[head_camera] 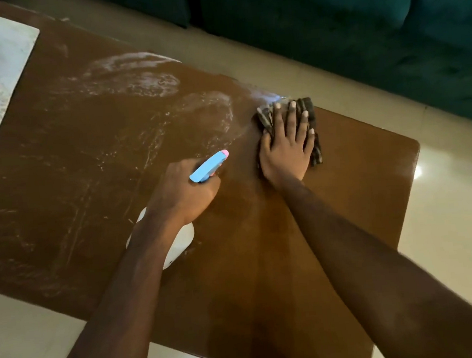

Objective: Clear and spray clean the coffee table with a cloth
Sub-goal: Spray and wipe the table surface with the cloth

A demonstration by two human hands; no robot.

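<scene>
Right hand [286, 148], fingers spread, presses flat on dark folded cloth [312, 132], centre-right of frame on the brown coffee table [370, 167]. Cloth lies under palm, edges showing past the fingertips. Likely soft, limp, damp; handle by palm pressure. Left hand [185, 194] wrapped around spray bottle [209, 167], frame centre; likely light. Streaky wet residue to upper left.

A dark striped cloth [312, 132] lies flat near the far edge of the brown, spray-streaked counter [358, 185], beside a white bottle with a blue sprayer [208, 167].
</scene>
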